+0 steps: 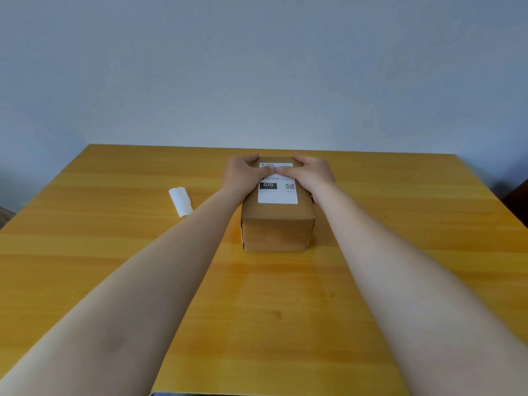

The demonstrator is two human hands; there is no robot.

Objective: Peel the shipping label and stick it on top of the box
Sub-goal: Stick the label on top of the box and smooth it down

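Observation:
A brown cardboard box stands in the middle of the table. A white shipping label with a black "070" block and a QR code lies flat on its top face. My left hand rests on the far left part of the box top, fingers curled over the far edge, thumb pressing on the label. My right hand mirrors it on the far right, thumb on the label too. The two thumbs meet near the label's upper middle. Both hands hide the label's far corners.
A curled strip of white backing paper lies on the yellow wooden table to the left of the box. A plain grey wall stands behind the table's far edge. A dark object shows at the far right edge.

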